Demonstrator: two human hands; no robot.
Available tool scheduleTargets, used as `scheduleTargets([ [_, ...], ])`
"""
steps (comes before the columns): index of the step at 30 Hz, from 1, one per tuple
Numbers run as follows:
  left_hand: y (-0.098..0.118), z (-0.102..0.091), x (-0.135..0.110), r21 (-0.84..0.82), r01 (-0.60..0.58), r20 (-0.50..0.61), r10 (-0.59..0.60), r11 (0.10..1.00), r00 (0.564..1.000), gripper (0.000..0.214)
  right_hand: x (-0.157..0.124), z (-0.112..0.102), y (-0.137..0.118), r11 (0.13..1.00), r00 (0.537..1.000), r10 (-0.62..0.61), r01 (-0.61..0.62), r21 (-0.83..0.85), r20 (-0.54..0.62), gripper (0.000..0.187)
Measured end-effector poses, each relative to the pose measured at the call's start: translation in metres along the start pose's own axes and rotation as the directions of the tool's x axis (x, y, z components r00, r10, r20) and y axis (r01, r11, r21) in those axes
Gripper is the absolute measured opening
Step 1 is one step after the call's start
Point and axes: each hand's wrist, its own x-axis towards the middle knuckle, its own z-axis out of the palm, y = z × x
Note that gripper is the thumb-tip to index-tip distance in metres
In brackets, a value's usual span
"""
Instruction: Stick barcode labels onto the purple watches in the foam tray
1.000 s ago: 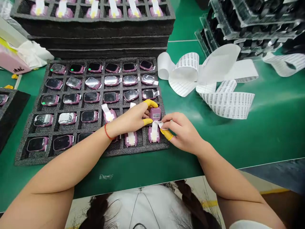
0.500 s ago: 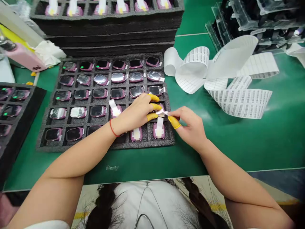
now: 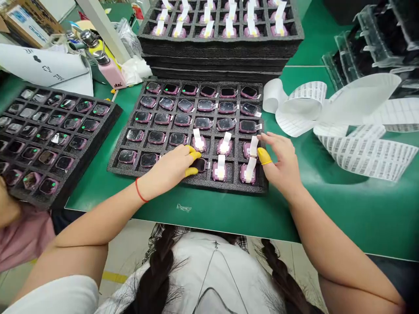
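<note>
My left hand (image 3: 170, 168), yellow covers on its fingertips, is closed at the edge of a dark-screened smartwatch (image 3: 200, 165) in the front row of a black foam tray (image 3: 225, 186). Its fingers partly hide that watch. At the tray's right edge is my right hand (image 3: 283, 163), thumb and fingers apart and holding nothing. Beside its thumb lies a purple watch (image 3: 247, 149), back up, with a white paper strip (image 3: 254, 146) standing from it. Several neighbouring watches are also turned back up with strips. The other watches in the tray show their screens.
Behind stands a stack of foam trays (image 3: 216, 48) with strip-tagged watches. A second watch tray (image 3: 108, 117) is at left, near another person's arm (image 3: 8, 203). Curled barcode label sheets (image 3: 369, 152) lie right, with clear plastic trays (image 3: 376, 39) beyond. A pink bottle (image 3: 113, 72) stands back left.
My left hand has moved left from the right-hand watch to a front-row one. My right hand has let go of the white strip and opened. The camera view has shifted left.
</note>
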Motion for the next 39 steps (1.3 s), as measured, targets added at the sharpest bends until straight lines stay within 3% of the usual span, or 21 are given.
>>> scheduleTargets([
  [4,0.016,-0.001,0.005,0.198,-0.075,0.036,0.069,0.977,0.997,0.021,0.009,0.003,-0.034,0.996,0.997,-0.076,0.075,0.051,0.022,0.022],
  [7,0.016,-0.004,0.012,0.205,-0.113,0.025,0.111,0.972,0.994,0.020,0.015,0.011,-0.057,0.984,0.980,-0.169,0.162,0.072,0.101,0.018],
  [9,0.008,-0.002,0.013,0.070,-0.088,-0.033,0.091,0.994,0.995,0.021,0.018,0.016,-0.068,0.983,0.978,-0.158,0.143,0.112,0.136,0.018],
  [11,0.000,0.001,0.010,-0.239,-0.017,-0.097,-0.007,0.971,0.995,0.020,0.021,0.020,-0.075,0.981,0.978,-0.108,0.075,0.179,0.181,0.020],
  [12,-0.002,0.003,0.007,-0.426,0.013,-0.107,-0.065,0.905,0.992,0.022,0.021,0.022,-0.077,0.975,0.974,-0.079,0.031,0.222,0.213,0.021],
  [14,0.000,0.009,0.001,-0.733,0.031,-0.087,-0.138,0.679,0.987,0.027,0.020,0.025,-0.082,0.948,0.954,-0.034,-0.063,0.312,0.297,0.023],
  [16,0.008,0.017,-0.005,-0.886,0.017,-0.053,-0.137,0.463,0.989,0.030,0.016,0.029,-0.086,0.906,0.918,0.002,-0.170,0.389,0.396,0.025],
  [18,0.017,0.026,-0.008,-0.922,-0.003,-0.052,-0.119,0.386,0.992,0.031,0.012,0.034,-0.088,0.850,0.877,0.054,-0.291,0.439,0.478,0.023],
  [19,0.020,0.031,-0.009,-0.907,-0.023,-0.080,-0.119,0.420,0.990,0.029,0.010,0.036,-0.088,0.820,0.859,0.085,-0.348,0.454,0.504,0.021],
  [23,0.025,0.045,-0.007,-0.640,-0.125,-0.298,-0.095,0.758,0.950,0.034,0.004,0.043,-0.083,0.737,0.835,0.183,-0.466,0.489,0.519,0.021],
  [25,0.024,0.049,-0.006,-0.550,-0.106,-0.318,-0.091,0.828,0.944,0.047,0.003,0.045,-0.082,0.732,0.843,0.198,-0.466,0.496,0.499,0.021],
  [29,0.025,0.048,-0.005,-0.573,-0.056,-0.281,-0.131,0.818,0.951,0.045,-0.002,0.044,-0.084,0.804,0.912,0.118,-0.320,0.501,0.392,0.011],
  [31,0.026,0.045,-0.006,-0.648,-0.052,-0.250,-0.148,0.760,0.957,0.036,-0.004,0.043,-0.086,0.850,0.948,0.031,-0.191,0.491,0.315,0.006],
  [35,0.026,0.038,-0.005,-0.799,-0.009,-0.150,-0.185,0.601,0.971,0.020,-0.004,0.040,-0.085,0.897,0.965,-0.080,-0.040,0.441,0.251,0.004],
  [37,0.026,0.038,-0.005,-0.791,-0.006,-0.155,-0.192,0.611,0.969,0.019,-0.002,0.038,-0.085,0.914,0.965,-0.131,0.029,0.405,0.228,0.004],
  [39,0.025,0.040,-0.006,-0.712,-0.035,-0.221,-0.177,0.702,0.959,0.020,-0.002,0.035,-0.088,0.927,0.953,-0.220,0.139,0.349,0.206,0.005],
])
